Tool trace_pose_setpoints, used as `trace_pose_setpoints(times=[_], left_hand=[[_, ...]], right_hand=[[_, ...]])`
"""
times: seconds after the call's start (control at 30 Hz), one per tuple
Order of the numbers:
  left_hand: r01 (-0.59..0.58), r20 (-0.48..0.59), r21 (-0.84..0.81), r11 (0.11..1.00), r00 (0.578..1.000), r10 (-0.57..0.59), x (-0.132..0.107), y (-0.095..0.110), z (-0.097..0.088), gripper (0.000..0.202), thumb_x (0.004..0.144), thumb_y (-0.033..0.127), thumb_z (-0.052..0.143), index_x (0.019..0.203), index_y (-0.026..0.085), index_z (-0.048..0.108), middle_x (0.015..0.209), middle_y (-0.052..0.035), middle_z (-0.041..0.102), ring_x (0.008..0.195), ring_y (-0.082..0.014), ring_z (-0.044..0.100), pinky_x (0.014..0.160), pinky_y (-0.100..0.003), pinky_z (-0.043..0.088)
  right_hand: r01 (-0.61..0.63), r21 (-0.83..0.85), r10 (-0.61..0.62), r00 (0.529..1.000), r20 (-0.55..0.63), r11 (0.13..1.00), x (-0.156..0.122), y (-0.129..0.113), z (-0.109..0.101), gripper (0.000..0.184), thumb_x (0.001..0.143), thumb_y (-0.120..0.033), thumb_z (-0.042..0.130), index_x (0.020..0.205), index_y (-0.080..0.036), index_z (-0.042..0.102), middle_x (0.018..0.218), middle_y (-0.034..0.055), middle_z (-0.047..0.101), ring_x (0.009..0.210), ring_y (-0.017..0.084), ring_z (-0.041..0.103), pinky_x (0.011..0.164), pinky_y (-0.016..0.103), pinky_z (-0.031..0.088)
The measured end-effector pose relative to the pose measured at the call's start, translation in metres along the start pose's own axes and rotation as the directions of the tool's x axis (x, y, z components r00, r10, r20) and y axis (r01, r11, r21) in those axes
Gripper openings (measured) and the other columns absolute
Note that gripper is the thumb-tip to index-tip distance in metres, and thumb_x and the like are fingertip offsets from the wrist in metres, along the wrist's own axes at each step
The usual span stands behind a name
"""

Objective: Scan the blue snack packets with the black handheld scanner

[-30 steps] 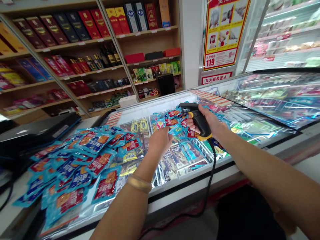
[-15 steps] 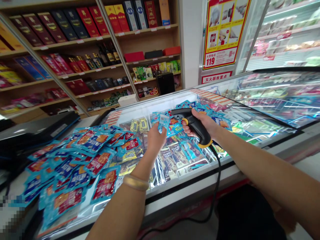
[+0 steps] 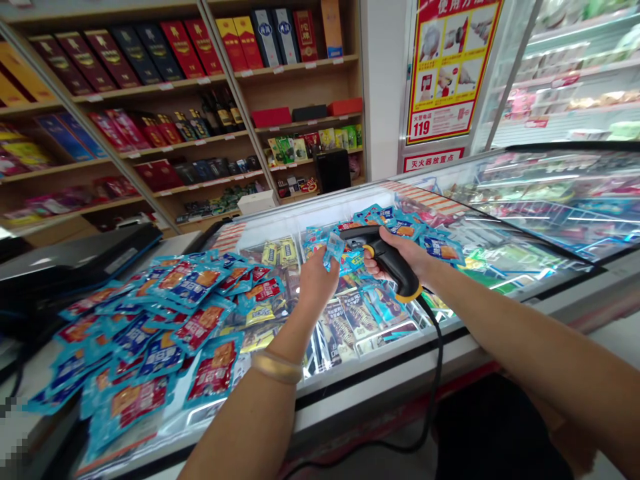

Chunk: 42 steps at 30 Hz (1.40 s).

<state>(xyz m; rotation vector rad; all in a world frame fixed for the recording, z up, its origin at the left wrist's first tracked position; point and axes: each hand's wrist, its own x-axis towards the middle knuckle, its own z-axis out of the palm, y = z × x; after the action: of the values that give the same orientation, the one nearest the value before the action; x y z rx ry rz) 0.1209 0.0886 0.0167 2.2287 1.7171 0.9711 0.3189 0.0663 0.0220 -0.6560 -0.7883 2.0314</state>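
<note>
My left hand holds a small packet over the freezer, and my right hand holds a scanner just beside it. The desk is on my left, with a big pile of snack packets on it (so many!). More packets lie in the freezer, below my hands. Behind the freezer are shelves with boxes and bottles, and a poster hangs to their right.

At eleven o'clock, wooden wall shelving carries boxed liquor and wine bottles. At one o'clock, a white pillar bears a red-and-yellow fire-safety poster marked 119. At two o'clock stands a brightly lit, glass-fronted refrigerated cabinet of packaged goods.
</note>
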Motion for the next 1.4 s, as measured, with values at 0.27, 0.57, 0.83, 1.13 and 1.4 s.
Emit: trace_pose_setpoints(times=[0.27, 0.57, 0.83, 1.13, 1.4], left_hand=[[-0.055, -0.062, 0.229, 0.972, 0.996, 0.071, 0.005, -0.014, -0.043, 0.045, 0.092, 0.023, 0.035, 0.134, 0.019, 0.05, 0.106, -0.0104, 0.071, 0.091, -0.025, 0.067, 0.08, -0.034, 0.05], [-0.193, 0.053, 0.627, 0.755, 0.977, 0.206, -0.027, -0.108, -0.112, 0.046, 0.092, 0.033, 0.038, 0.134, 0.02, 0.052, 0.135, -0.0118, 0.057, 0.131, -0.0323, 0.045, 0.111, -0.06, 0.022], [-0.223, 0.142, 0.665, 0.713, 0.975, 0.173, -0.039, -0.119, -0.102, 0.05, 0.095, 0.043, 0.034, 0.137, 0.022, 0.049, 0.147, -0.01, 0.044, 0.139, -0.034, 0.033, 0.111, -0.065, 0.016], [-0.289, 0.212, 0.401, 0.869, 0.952, 0.219, 0.001, -0.039, -0.05, 0.056, 0.094, 0.043, 0.038, 0.144, 0.019, 0.035, 0.15, -0.0133, 0.039, 0.141, -0.0293, 0.03, 0.114, -0.055, 0.022], [-0.239, 0.321, 0.204, 0.949, 0.933, 0.166, 0.066, 0.008, 0.03, 0.072, 0.088, 0.052, 0.049, 0.148, 0.019, 0.027, 0.153, -0.0181, 0.03, 0.141, -0.0322, 0.028, 0.111, -0.048, 0.03]], right_hand=[[0.062, 0.111, -0.064, 0.998, 0.016, 0.992, 0.013, 0.001, 0.023, 0.053, 0.094, -0.062, 0.032, 0.084, -0.015, 0.054, 0.067, 0.0067, 0.056, 0.058, 0.015, 0.053, 0.054, 0.025, 0.05], [-0.085, 0.155, 0.067, 0.991, 0.118, 0.984, 0.057, 0.037, 0.083, 0.052, 0.094, -0.06, 0.034, 0.082, -0.014, 0.054, 0.064, 0.0062, 0.055, 0.056, 0.013, 0.053, 0.051, 0.022, 0.049], [-0.066, 0.153, 0.055, 0.996, 0.073, 0.986, 0.051, 0.038, 0.073, 0.052, 0.096, -0.058, 0.029, 0.083, -0.014, 0.054, 0.063, 0.0055, 0.054, 0.055, 0.014, 0.053, 0.051, 0.023, 0.05], [0.204, 0.125, -0.2, 0.979, -0.042, 0.971, 0.018, -0.029, 0.023, 0.052, 0.093, -0.061, 0.031, 0.085, -0.015, 0.054, 0.066, 0.0065, 0.055, 0.057, 0.015, 0.054, 0.05, 0.023, 0.05], [0.277, 0.183, -0.264, 0.96, -0.09, 0.943, 0.007, -0.028, -0.014, 0.049, 0.092, -0.061, 0.035, 0.084, -0.016, 0.053, 0.063, 0.0046, 0.054, 0.054, 0.013, 0.053, 0.049, 0.023, 0.049]])
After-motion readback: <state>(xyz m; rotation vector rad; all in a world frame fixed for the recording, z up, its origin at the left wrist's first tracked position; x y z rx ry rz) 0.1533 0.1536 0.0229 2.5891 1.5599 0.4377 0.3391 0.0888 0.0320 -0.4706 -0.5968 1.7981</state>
